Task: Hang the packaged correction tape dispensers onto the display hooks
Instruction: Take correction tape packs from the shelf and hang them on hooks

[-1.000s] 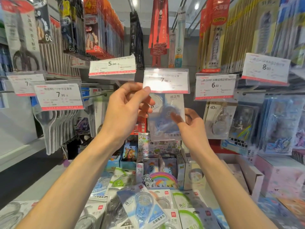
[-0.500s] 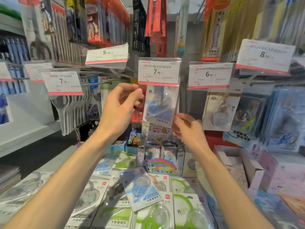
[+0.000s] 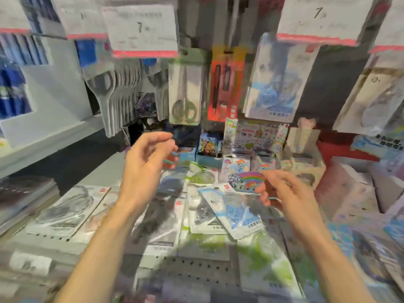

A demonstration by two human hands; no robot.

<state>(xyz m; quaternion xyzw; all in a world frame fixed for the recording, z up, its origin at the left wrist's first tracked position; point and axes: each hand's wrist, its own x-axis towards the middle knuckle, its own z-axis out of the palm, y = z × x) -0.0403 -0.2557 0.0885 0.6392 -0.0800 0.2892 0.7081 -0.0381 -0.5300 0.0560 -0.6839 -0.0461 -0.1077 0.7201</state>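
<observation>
Left hand [image 3: 145, 166]: raised over the counter [image 3: 183, 265], fingers [image 3: 161, 136] loosely curled, holding nothing. Right hand [image 3: 286, 193]: at 3 o'clock of the left, fingers loosely bent, empty. Blue correction tape pack [image 3: 235, 212]: flat atop the pile on the counter, between the hands, at 8 o'clock of the right hand. Hung blue pack [image 3: 277, 84]: at 12 o'clock, under a price tag [image 3: 317, 20]. Scissors pack [image 3: 185, 92]: at 11 o'clock. Picture blurred.

Scissors pack [image 3: 184, 95] hangs left of pen pack [image 3: 226, 84]; tape packs [image 3: 231, 213] below
</observation>
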